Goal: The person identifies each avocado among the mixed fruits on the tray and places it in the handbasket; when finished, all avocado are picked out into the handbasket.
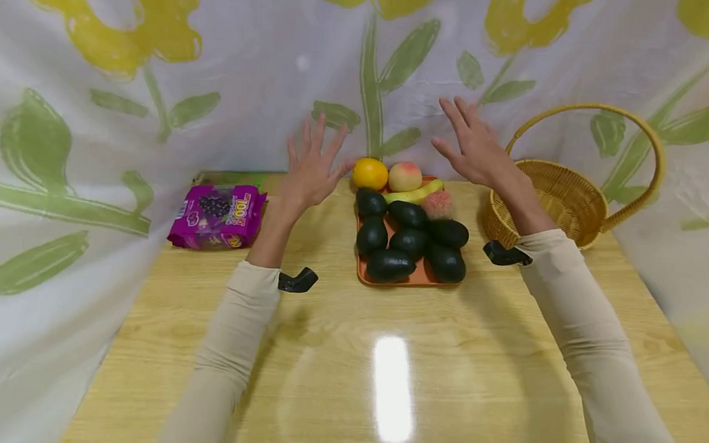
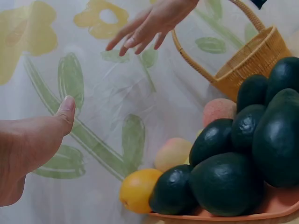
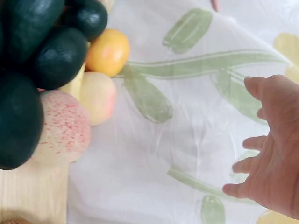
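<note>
My left hand (image 1: 310, 174) is raised with its fingers spread, holding nothing, between the purple grape bag (image 1: 213, 216) and the fruit tray. The right hand (image 1: 475, 149) is held up empty as well, fingers extended, between the tray and the wicker basket (image 1: 565, 198). On the orange tray (image 1: 421, 276) lie several dark green avocados (image 1: 391, 265). Behind them are an orange (image 1: 370, 174), a peach (image 1: 405, 177), a banana (image 1: 415, 194) and a round pink speckled fruit (image 3: 63, 128). Neither hand touches the fruit.
The basket's tall handle (image 1: 659, 152) arches up at the right, and no contents show inside it. Behind the grape bag lies a flat green item (image 1: 230, 179), partly hidden. A white flowered curtain (image 1: 256, 88) hangs along the back and sides of the wooden table (image 1: 313, 379).
</note>
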The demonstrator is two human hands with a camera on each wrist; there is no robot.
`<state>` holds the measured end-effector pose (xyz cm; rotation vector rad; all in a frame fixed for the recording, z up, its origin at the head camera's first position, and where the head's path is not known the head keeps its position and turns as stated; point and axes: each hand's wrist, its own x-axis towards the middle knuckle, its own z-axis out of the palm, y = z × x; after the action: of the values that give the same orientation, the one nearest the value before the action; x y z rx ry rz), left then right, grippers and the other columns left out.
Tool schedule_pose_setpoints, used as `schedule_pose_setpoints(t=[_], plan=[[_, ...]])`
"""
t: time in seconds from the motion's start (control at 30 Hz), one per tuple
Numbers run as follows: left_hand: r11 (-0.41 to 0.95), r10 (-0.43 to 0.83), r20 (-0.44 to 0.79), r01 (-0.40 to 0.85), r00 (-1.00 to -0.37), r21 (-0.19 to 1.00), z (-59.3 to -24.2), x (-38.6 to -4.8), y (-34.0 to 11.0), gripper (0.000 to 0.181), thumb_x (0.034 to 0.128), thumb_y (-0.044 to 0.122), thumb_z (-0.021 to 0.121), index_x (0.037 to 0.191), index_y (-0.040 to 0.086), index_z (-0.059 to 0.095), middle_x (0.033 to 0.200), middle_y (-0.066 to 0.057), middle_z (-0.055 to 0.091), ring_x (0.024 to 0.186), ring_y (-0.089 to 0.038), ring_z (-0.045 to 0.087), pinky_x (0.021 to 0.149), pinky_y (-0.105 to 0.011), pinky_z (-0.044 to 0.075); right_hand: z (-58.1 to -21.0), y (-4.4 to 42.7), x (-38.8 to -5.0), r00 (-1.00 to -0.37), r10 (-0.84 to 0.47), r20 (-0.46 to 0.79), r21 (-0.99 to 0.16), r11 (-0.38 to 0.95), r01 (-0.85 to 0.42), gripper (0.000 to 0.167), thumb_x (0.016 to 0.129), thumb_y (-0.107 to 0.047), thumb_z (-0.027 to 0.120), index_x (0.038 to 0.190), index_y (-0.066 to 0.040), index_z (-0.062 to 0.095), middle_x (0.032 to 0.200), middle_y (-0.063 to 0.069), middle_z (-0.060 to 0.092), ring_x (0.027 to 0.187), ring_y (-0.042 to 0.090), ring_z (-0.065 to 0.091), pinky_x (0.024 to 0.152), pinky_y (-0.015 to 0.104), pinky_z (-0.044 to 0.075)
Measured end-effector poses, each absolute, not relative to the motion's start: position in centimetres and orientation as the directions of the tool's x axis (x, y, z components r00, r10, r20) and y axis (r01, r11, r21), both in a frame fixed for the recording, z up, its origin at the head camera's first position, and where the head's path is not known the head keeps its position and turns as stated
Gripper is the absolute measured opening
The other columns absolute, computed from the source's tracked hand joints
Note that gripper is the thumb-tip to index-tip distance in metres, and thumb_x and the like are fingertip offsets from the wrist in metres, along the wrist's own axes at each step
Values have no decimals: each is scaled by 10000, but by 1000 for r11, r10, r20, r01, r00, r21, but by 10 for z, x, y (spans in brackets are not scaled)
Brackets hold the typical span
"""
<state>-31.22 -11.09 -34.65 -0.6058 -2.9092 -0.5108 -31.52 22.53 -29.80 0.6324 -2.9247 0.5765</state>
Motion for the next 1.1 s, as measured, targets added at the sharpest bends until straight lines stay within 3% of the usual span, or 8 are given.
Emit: schedule_pose_setpoints(t=[0.13, 0.2, 0.3, 0.4, 0.53, 0.67, 0.8, 1.1], plan=[[826, 368, 203, 420, -907, 376, -360, -314, -108, 739, 1090, 574, 367, 1694, 271, 68, 1759, -150, -158, 1618, -470, -148, 1272, -760, -68, -294, 231, -313, -903, -393, 172, -401, 810, -428, 734, 1107, -497, 406, 1696, -237, 52, 1771, 159, 14, 1622, 468, 96, 1251, 757, 185], [784, 357, 214, 417, -909, 460, -366, -315, -106, 742, 1088, 550, 415, 1694, 253, 104, 1762, -181, -100, 1628, -465, -86, 1292, -744, 14, -291, 235, -310, -902, -394, 176, -423, 797, -431, 725, 1107, -493, 413, 1695, -251, 64, 1772, 140, 42, 1618, 451, 140, 1252, 740, 212], [710, 347, 199, 395, -917, 583, -377, -316, -104, 740, 1084, 492, 494, 1686, 207, 172, 1755, -212, 74, 1628, -451, 97, 1309, -683, 174, -286, 243, -305, -904, -391, 173, -447, 787, -426, 715, 1106, -482, 429, 1694, -265, 85, 1766, 133, 109, 1597, 453, 211, 1248, 720, 247], [648, 362, 131, 350, -923, 676, -393, -319, -101, 714, 1080, 404, 546, 1664, 125, 245, 1710, -219, 258, 1538, -439, 362, 1259, -595, 369, -280, 251, -298, -910, -390, 142, -465, 785, -410, 702, 1104, -469, 446, 1690, -235, 140, 1737, 161, 220, 1533, 477, 342, 1220, 697, 326], [580, 367, 3, 232, -930, 781, -419, -320, -99, 623, 1053, 283, 612, 1571, 19, 390, 1572, -264, 446, 1306, -432, 606, 1068, -523, 575, -274, 256, -292, -896, -429, 112, -457, 778, -430, 637, 1103, -415, 485, 1647, -137, 304, 1672, 178, 373, 1395, 487, 523, 1146, 661, 445], [567, 350, -72, 150, -934, 810, -435, -315, -97, 489, 1003, 232, 683, 1364, -43, 501, 1375, -267, 558, 1180, -396, 654, 997, -480, 606, -272, 258, -286, -880, -465, 94, -413, 786, -460, 547, 1097, -346, 525, 1556, -56, 459, 1575, 219, 499, 1308, 472, 603, 1095, 632, 504], [583, 348, -60, 166, -936, 796, -443, -310, -91, 424, 953, 238, 738, 1228, -10, 530, 1258, -214, 595, 1113, -348, 623, 1003, -457, 555, -272, 260, -278, -872, -484, 72, -393, 790, -471, 473, 1080, -289, 575, 1476, -32, 549, 1454, 255, 595, 1257, 451, 648, 1061, 606, 539], [559, 381, -85, 156, -921, 814, -451, -322, -80, 512, 874, 238, 833, 1189, -15, 518, 1124, -182, 613, 1000, -295, 593, 842, -299, 531, -282, 268, -285, -840, -543, -5, -412, 767, -493, 453, 1027, -201, 675, 1437, -30, 583, 1459, 196, 616, 1253, 401, 675, 1043, 574, 569]])
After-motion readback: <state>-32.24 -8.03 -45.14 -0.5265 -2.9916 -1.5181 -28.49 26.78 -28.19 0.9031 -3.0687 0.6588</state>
